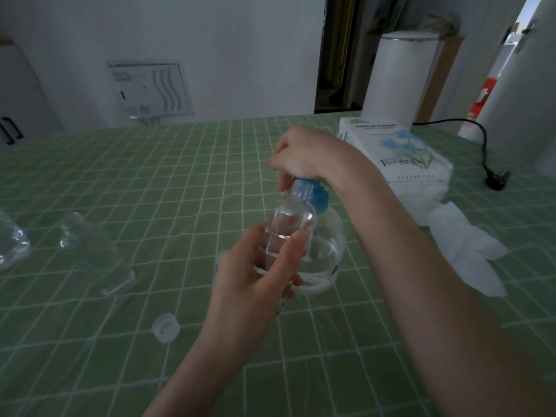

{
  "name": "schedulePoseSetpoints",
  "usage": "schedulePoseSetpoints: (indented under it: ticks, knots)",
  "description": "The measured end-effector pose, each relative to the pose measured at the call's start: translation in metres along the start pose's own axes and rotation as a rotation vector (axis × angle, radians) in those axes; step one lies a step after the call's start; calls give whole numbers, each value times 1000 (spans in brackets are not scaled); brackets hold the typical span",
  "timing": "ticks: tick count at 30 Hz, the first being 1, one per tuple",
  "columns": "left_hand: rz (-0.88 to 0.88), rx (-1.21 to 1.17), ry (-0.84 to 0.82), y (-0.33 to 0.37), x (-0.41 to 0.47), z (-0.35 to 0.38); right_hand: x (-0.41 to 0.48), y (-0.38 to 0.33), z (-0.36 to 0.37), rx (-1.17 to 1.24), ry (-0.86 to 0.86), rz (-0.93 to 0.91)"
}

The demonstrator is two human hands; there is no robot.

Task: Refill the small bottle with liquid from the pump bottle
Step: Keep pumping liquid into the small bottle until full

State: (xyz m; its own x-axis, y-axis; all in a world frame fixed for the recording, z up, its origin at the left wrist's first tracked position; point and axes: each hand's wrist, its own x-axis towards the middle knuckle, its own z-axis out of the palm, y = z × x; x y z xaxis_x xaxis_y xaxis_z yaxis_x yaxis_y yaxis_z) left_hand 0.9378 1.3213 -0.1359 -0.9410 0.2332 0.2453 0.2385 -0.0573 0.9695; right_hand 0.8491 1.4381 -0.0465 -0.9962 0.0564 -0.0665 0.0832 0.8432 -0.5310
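My left hand (255, 272) grips a small clear bottle (290, 224) and holds it upright, its open neck just under the blue pump head (313, 194). The bottle is partly filled with clear liquid. Right behind it on the green checked tablecloth stands the round clear pump bottle (326, 254), also holding clear liquid. My right hand (304, 155) rests on top of the pump head with its fingers curled over it. The pump's nozzle tip is hidden behind the small bottle's neck and my fingers.
A small clear cap (165, 328) lies on the cloth at the front left. Two clear plastic bottles (96, 251) (12, 242) lie at the left. A tissue paper pack (400, 158), loose tissues (469, 251) and a black power plug (496, 179) are at the right.
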Motion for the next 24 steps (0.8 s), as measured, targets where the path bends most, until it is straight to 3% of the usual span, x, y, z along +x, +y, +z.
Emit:
schedulePoseSetpoints:
  ticks: [12, 24]
  knots:
    - [-5, 9, -3, -3, 0, 0, -2, 1, -2, 20, 44, -18]
    - [-16, -3, 2, -3, -1, 0, -2, 2, 3, -3, -17, 16]
